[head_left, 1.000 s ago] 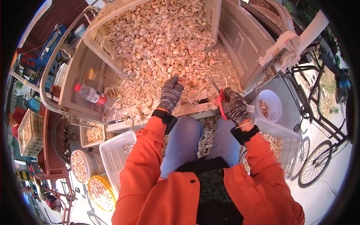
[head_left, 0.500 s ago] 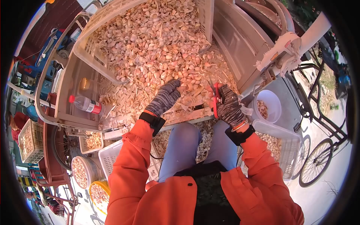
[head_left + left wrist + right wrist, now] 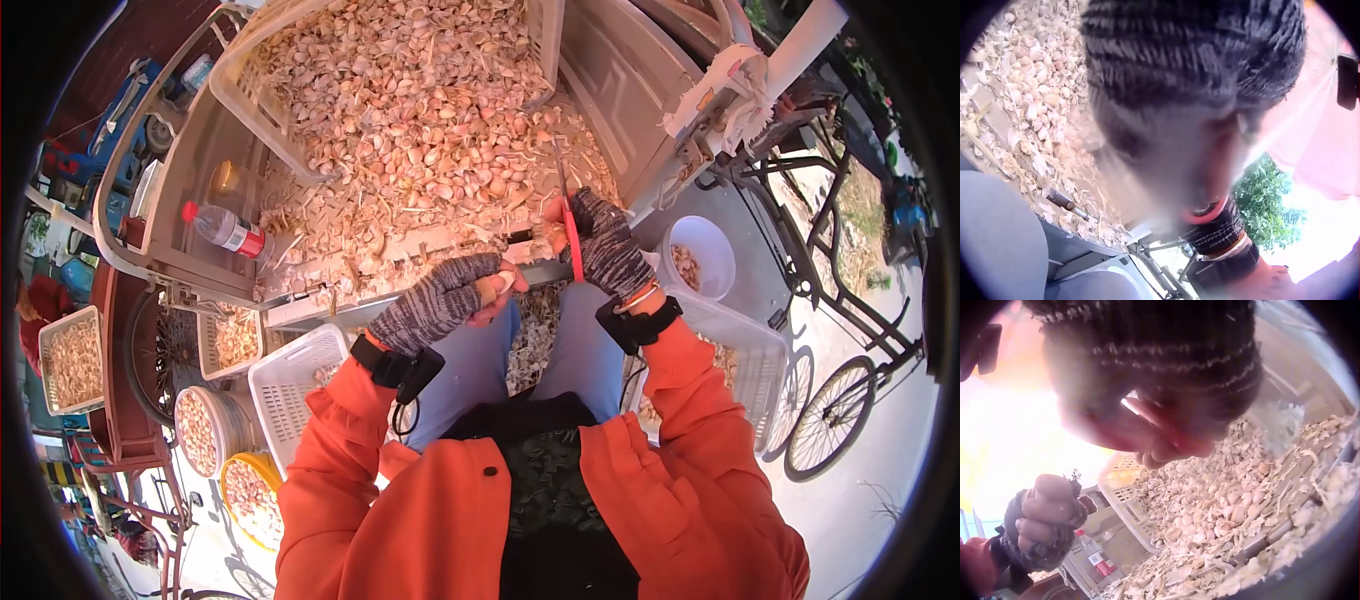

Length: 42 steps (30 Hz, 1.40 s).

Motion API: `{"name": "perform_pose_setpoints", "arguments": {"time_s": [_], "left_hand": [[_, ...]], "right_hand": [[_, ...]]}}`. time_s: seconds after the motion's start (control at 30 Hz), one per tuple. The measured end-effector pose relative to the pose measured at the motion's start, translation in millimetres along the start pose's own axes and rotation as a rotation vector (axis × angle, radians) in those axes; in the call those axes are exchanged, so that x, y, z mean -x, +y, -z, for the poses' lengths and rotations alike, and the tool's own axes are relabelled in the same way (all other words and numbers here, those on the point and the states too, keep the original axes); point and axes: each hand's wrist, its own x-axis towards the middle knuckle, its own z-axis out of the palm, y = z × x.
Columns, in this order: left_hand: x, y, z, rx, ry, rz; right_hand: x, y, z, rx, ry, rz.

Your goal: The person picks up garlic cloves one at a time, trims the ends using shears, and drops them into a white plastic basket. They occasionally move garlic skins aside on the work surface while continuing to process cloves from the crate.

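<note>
My left hand (image 3: 440, 300), in a grey striped fingerless-looking glove, is curled in front of the cart bed's near edge. Its fingertips pinch a small pale garlic clove (image 3: 506, 281). To its right, my gloved right hand (image 3: 603, 240) grips red-handled scissors (image 3: 573, 240), whose blades (image 3: 561, 168) point away over the bed. Loose garlic cloves (image 3: 440, 130) are heaped beyond both hands. From the right wrist, the left hand (image 3: 1047, 519) shows with fingers folded and a dark, root-like tuft (image 3: 1076, 477) at its top. The left wrist view is mostly glove, and the clove is hidden there.
A tipped plastic crate (image 3: 270, 130) borders the heap. A red-capped bottle (image 3: 222, 228) lies left in the bed. A white bucket (image 3: 715, 255) with cloves stands right, above a white crate (image 3: 760, 365). At left are another crate (image 3: 285, 390) and a yellow-rimmed tub (image 3: 235, 500).
The left hand has come back from the heap toward my lap, now with a clove in its fingertips. The right hand has risen slightly and shifted left, still holding the scissors.
</note>
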Motion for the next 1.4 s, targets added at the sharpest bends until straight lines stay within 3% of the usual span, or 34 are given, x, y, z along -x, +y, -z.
{"name": "perform_pose_setpoints", "arguments": {"time_s": [0.07,0.1,0.13,0.2,0.23,0.27,0.3,0.33,0.4,0.47,0.53,0.6,0.63,0.67,0.7,0.73,0.77,0.8,0.83,0.87,0.9,0.93,1.0,1.03,1.07,1.1,1.17,1.27,1.3,1.33,1.37,1.4], "left_hand": [[33.8,-19.3,19.6,0.073,0.312,-0.05],[58.1,-41.0,35.2,0.14,0.412,-0.059],[86.6,-69.9,50.0,0.21,0.506,-0.065],[144.4,-129.0,64.3,0.291,0.763,-0.083],[171.1,-155.9,72.2,0.095,0.882,0.048],[189.1,-179.4,75.3,0.019,1.056,0.257],[218.7,-230.2,93.9,-0.273,1.018,0.436],[219.3,-216.3,83.8,-0.993,0.786,0.929],[186.1,-161.4,44.8,-1.372,0.87,1.041],[156.0,-129.8,56.2,-1.392,1.044,0.589],[107.0,-100.0,70.5,-1.118,1.082,-0.035],[47.5,-63.1,68.5,-0.622,0.991,-0.112],[14.1,-70.6,78.9,-0.655,0.956,-0.285],[-13.4,-72.6,86.2,-0.62,0.828,-0.352],[-35.7,-59.8,84.5,-0.636,0.768,-0.276],[-58.4,-63.6,89.7,-0.6,0.76,-0.397],[-86.9,-84.8,96.6,-0.591,0.811,-0.318],[-98.9,-81.7,96.3,-0.558,0.834,-0.34],[-106.9,-75.2,95.7,-0.568,0.86,-0.248],[-115.8,-75.8,96.6,-0.554,0.875,-0.241],[-119.2,-77.4,97.5,-0.476,0.879,-0.273],[-116.4,-77.2,96.1,-0.422,0.904,-0.294],[-112.8,-69.7,87.5,0.075,0.777,-0.32],[-110.2,-62.3,81.1,0.069,0.785,-0.324],[-109.3,-54.2,73.9,0.314,0.674,-0.307],[-107.3,-48.8,65.3,0.556,0.553,-0.285],[-95.5,-45.3,45.9,0.664,0.568,-0.391],[-108.0,-82.7,42.3,0.742,0.548,-0.535],[-110.5,-89.8,42.5,0.637,0.59,-0.5],[-110.3,-98.9,41.4,0.534,0.63,-0.461],[-108.7,-105.1,35.6,0.739,0.678,-0.458],[-72.6,-68.8,27.2,0.587,0.72,-0.302]], "right_hand": [[7.2,26.8,25.7,0.593,-0.074,0.23],[16.0,40.4,31.3,0.754,-0.079,0.459],[21.7,59.7,34.8,0.517,-0.176,0.312],[25.1,61.7,29.7,0.546,-0.171,0.3],[15.5,69.4,28.9,0.547,-0.173,0.293],[-1.5,81.7,28.7,0.517,-0.038,0.262],[-20.0,86.5,25.8,0.488,0.097,0.236],[-32.8,49.4,8.7,0.767,0.194,0.251],[-73.0,48.7,1.9,0.717,0.127,0.287],[-113.6,58.1,-4.6,0.758,0.086,0.336],[-134.3,65.4,-10.5,0.792,0.028,0.383],[-152.0,64.2,-15.7,1.03,-0.072,0.353],[-157.5,62.6,-20.1,1.165,-0.139,0.263],[-157.7,75.4,-19.4,1.099,-0.101,0.385],[-156.0,75.8,-22.4,1.045,-0.118,0.307],[-159.0,79.6,-20.2,1.137,-0.158,0.298],[-159.3,89.6,-17.1,1.07,-0.12,0.335],[-157.5,91.1,-15.7,1.187,-0.092,0.449],[-160.1,94.0,-12.7,1.206,-0.114,0.34],[-159.2,95.6,-11.3,1.276,-0.059,0.475],[-151.7,70.6,-25.5,1.177,-0.058,0.352],[-153.6,73.3,-18.2,1.042,-0.043,0.343],[-163.6,104.8,12.7,1.263,0.162,0.497],[-155.9,101.9,6.3,1.076,0.174,0.494],[-145.3,92.7,-5.6,0.895,0.187,0.489],[-130.2,78.1,-23.5,0.898,0.187,0.498],[-101.5,50.1,-59.6,0.395,0.204,0.078],[-86.9,75.0,-40.4,0.637,0.124,0.19],[-76.8,70.1,-38.6,0.317,0.186,0.138],[-68.1,63.3,-37.9,0.321,0.186,0.14],[-54.8,42.4,-42.0,0.611,0.123,0.362],[-40.5,22.4,-40.4,0.923,0.075,0.569]]}}
